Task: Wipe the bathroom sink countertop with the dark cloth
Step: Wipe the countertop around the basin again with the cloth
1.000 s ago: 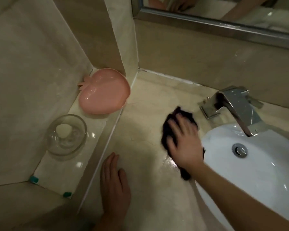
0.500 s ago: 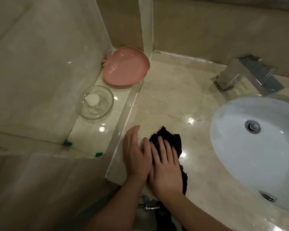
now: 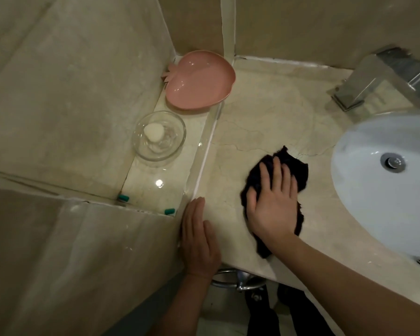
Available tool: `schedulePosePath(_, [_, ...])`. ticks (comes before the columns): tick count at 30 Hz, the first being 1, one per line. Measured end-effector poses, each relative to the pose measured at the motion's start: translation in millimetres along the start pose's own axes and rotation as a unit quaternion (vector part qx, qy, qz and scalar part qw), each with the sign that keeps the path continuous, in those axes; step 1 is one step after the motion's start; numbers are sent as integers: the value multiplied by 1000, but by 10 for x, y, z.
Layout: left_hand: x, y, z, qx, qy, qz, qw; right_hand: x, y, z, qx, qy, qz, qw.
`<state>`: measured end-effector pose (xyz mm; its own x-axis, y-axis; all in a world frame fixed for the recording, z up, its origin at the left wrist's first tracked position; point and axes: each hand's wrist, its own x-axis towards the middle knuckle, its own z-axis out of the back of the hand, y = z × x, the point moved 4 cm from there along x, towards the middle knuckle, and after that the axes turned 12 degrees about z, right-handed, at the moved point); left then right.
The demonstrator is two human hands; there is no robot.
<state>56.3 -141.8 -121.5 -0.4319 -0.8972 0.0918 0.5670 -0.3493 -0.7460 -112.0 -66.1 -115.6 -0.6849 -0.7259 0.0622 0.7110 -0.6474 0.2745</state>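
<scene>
The dark cloth [image 3: 292,169] lies bunched on the beige marble countertop [image 3: 260,112], left of the white sink basin [image 3: 374,190]. My right hand [image 3: 272,202] presses flat on the cloth with straight, spread fingers, covering its middle; cloth shows beyond the fingertips and by the wrist. My left hand [image 3: 199,238] rests flat on the countertop's front left corner, fingers straight and together, apart from the cloth.
A raised ledge on the left holds a pink leaf-shaped dish [image 3: 199,80] and a clear glass bowl [image 3: 159,135] with a white soap. A chrome faucet [image 3: 383,81] stands behind the basin. A metal towel ring [image 3: 233,280] hangs under the front edge.
My right hand has slid the cloth away from the front edge, rightward toward the basin. My hands, side by side before, are now apart; the left stays at the corner.
</scene>
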Motion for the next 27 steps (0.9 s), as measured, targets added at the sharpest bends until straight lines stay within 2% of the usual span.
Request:
schedulePosePath(5, [11,-27,32,-5,0,-14,1000,251,674,-243,18,14,76,997])
schedulePosePath(8, [-20,-106,115,-38,29,48,998,65,933,-344,4,48,120,992])
schedulePosePath(11, [-203,-189,362,-50,-14,84,995,-287,1106,-405,-18,56,168,984])
schedulePosePath(14, [-396,-237,618,-88,-62,170,979,-555,1254,-382,9,69,163,984])
schedulePosePath(18, [-526,-286,733,-140,-137,298,934,-514,1205,-314,20,95,235,967])
schedulePosePath(20, [-597,-300,719,-139,-147,359,911,-273,1075,-307,24,73,204,976])
schedulePosePath(24, [-707,-64,597,-157,-49,521,838,186,934,-265,21,67,71,995])
schedulePosePath(27, [-684,-78,613,-227,-13,561,796,25,1105,-268,36,73,46,996])
